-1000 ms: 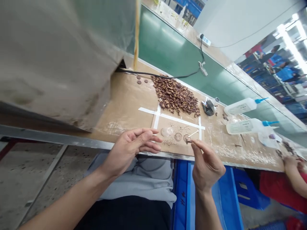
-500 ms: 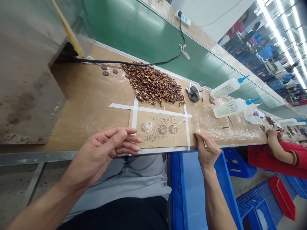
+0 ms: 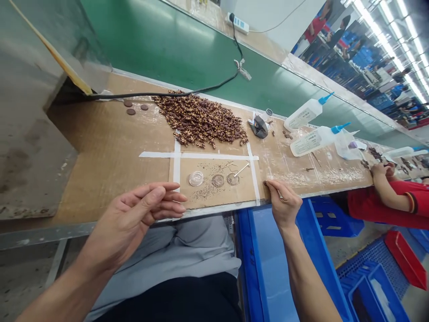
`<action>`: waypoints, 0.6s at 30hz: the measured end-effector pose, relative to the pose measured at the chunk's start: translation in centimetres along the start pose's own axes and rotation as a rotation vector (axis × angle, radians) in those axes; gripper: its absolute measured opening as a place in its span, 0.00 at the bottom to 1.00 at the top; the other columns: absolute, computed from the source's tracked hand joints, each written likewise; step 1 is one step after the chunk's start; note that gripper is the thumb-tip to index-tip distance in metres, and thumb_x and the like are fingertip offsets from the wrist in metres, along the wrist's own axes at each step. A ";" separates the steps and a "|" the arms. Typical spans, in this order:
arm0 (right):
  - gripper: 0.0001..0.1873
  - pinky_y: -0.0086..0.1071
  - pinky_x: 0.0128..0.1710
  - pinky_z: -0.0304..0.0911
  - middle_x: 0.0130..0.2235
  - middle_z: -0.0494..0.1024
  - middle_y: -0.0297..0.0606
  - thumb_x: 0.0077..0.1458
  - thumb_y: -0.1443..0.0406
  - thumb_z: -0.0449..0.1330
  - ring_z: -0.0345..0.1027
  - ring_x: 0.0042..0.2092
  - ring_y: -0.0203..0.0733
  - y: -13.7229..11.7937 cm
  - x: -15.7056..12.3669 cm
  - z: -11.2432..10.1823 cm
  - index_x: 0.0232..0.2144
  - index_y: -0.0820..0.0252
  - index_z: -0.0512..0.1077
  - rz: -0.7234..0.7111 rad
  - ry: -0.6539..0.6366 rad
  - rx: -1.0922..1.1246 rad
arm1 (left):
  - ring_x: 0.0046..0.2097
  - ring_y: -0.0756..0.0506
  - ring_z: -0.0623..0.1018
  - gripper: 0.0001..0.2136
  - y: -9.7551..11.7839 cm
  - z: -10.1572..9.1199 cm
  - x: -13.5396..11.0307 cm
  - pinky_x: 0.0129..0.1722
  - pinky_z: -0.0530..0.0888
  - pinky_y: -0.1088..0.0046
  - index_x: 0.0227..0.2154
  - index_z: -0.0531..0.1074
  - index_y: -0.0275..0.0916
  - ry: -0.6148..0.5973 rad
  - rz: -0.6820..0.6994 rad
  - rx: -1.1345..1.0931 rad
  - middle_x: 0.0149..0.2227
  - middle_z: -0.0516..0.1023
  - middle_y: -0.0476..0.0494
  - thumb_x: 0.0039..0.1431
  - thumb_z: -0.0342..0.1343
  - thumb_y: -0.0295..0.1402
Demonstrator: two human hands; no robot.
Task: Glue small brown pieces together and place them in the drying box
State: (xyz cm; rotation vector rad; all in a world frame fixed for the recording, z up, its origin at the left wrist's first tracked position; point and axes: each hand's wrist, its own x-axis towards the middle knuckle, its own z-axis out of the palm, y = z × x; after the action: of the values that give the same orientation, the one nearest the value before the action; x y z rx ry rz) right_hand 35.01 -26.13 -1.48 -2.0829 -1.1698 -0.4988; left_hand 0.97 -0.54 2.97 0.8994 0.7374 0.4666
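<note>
My left hand [image 3: 136,219] hovers by the table's front edge, left of the taped work area, with its fingers stretched out and nothing in them. My right hand [image 3: 284,201] pinches a small dark brown piece [image 3: 266,183] between thumb and fingertips, just right of the tape; its exact kind is too small to make out. Between the hands lie a clear round disc [image 3: 196,179] and two round moulds with brown residue, a middle one [image 3: 218,180] and a right one [image 3: 231,180]. A white stick [image 3: 241,170] rests on the right mould. Dark crumbs are scattered around them.
Behind the tape [image 3: 201,155] spreads a heap of small brown and yellowish pieces [image 3: 204,118]. A black cable [image 3: 134,95] crosses behind it. Dark discs [image 3: 131,112] lie left; blue-tipped bottles [image 3: 311,141] lie right. A blue bin [image 3: 268,250] stands below; a co-worker's red sleeve [image 3: 389,201] is right.
The view has shifted slightly, so the table and its things appear a little further left. Both hands keep nearly the same pose, the right still pinching the small brown piece.
</note>
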 end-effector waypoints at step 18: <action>0.21 0.39 0.51 0.88 0.54 0.90 0.45 0.68 0.84 0.68 0.88 0.52 0.47 -16.6 -6.2 -5.8 0.56 0.64 0.86 -0.035 0.157 0.413 | 0.49 0.43 0.93 0.10 -2.4 10.7 -3.0 0.54 0.85 0.74 0.53 0.93 0.53 -0.456 0.145 0.538 0.50 0.95 0.48 0.74 0.72 0.34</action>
State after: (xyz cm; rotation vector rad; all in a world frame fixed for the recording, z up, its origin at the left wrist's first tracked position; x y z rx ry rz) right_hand 17.61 -28.01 4.92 -1.6437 -1.1110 -0.3904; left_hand 7.05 -9.43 6.48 1.5100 0.3766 0.1712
